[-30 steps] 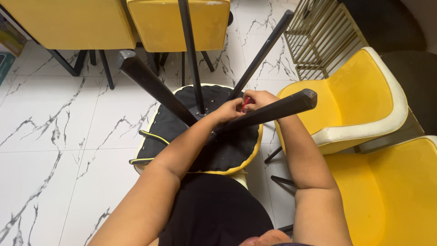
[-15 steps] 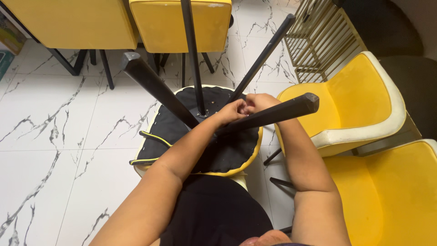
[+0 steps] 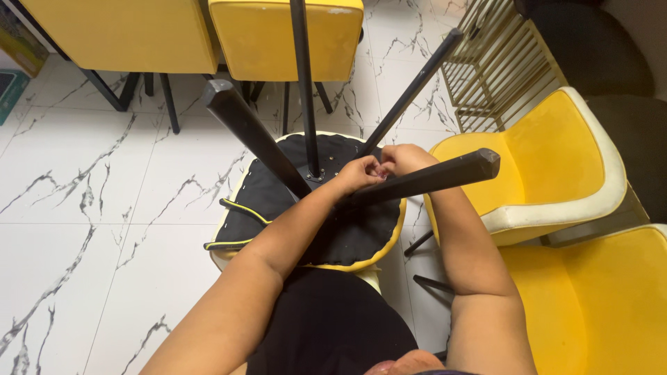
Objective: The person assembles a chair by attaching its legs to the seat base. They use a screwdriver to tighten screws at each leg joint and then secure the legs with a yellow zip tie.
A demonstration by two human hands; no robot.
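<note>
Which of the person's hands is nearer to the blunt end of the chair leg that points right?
Right. The right hand sits just above that leg, on the side toward its blunt end. The left hand touches the right hand but lies farther from the end, near the leg's base.

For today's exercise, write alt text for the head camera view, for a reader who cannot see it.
Seen from above, a person's left hand and right hand meet at the black underside of an upturned yellow chair, among its four black legs pointing up. More yellow chairs stand around on the white marble floor.
</note>
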